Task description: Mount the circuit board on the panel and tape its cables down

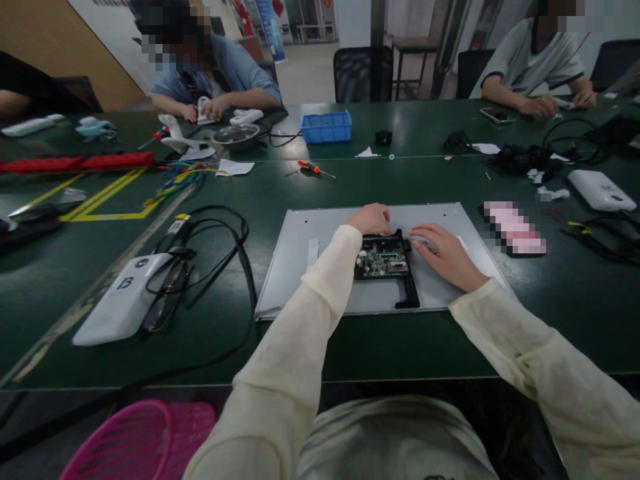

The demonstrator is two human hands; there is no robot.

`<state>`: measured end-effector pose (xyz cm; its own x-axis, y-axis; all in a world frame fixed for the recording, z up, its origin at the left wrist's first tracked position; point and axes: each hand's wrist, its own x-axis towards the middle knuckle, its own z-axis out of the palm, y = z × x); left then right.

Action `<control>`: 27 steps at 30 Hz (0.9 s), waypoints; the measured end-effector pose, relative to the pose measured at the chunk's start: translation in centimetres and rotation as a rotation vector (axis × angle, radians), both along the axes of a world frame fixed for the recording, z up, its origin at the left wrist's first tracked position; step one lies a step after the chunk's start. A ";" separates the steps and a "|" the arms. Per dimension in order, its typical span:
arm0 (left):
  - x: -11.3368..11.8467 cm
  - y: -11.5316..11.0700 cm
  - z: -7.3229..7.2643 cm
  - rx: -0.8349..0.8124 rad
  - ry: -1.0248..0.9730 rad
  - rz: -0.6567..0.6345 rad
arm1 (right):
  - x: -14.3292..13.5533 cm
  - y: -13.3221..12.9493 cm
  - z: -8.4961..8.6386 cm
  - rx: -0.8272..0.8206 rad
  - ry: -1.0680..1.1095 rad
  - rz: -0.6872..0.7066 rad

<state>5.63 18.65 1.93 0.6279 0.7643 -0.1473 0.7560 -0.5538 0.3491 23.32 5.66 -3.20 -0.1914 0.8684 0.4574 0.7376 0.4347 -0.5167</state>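
Left hand (pixel 371 219): one, at the far edge of a black frame (pixel 410 292), knuckles up, fingers curled downward. Fingertips turned away from view; whether they grip anything cannot be told.

Right hand (pixel 445 253): one, palm down over the panel, just beside the frame's right side. Fingers loosely bent and a little apart, reaching toward the frame. A greyish patch shows between thumb and forefinger, possibly a small held piece; contact with the frame is unclear.

Grey panel (pixel 295 267): one, flat on the green table (pixel 400 347), in front of the person. Near left part covered by the left sleeve (pixel 295 333); right edge partly covered by the right hand and forearm.

Circuit board (pixel 377 265): one, green, within the black frame on the panel; left end hidden by the left sleeve.

Screwdriver (pixel 315 168): one, orange and black, lying beyond the panel.

Phone (pixel 515 230): one, right of the panel, screen blurred.

Pink basket (pixel 195 427): one, below the table edge, cut off by the lower border.
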 end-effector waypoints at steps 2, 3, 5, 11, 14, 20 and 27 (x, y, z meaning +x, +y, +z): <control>0.1 0.1 -0.1 -0.009 -0.016 -0.012 | -0.1 -0.1 0.2 -0.017 -0.007 0.000; 0.0 0.2 -0.2 -0.021 -0.024 -0.019 | -0.1 -0.1 0.3 -0.023 -0.011 -0.001; -0.1 0.4 -0.3 -0.054 -0.044 -0.025 | -0.1 -0.2 0.3 -0.032 -0.016 -0.006; -0.7 1.0 -0.5 -0.072 -0.144 0.011 | -0.2 -0.2 0.4 -0.044 -0.012 -0.007; -1.0 1.4 -0.7 -0.025 -0.161 0.040 | -0.2 -0.2 0.5 -0.034 -0.003 -0.013; -1.2 1.9 -1.5 0.022 -0.148 0.072 | -0.1 -0.1 0.3 -0.024 0.002 -0.027; -1.1 2.3 -2.0 0.114 -0.115 0.071 | -0.1 0.0 0.4 -0.009 -0.014 -0.046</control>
<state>4.55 20.91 -0.10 0.5795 0.8149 0.0126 0.7533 -0.5415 0.3732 23.27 5.63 -2.84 -0.1580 0.8807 0.4466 0.7639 0.3956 -0.5099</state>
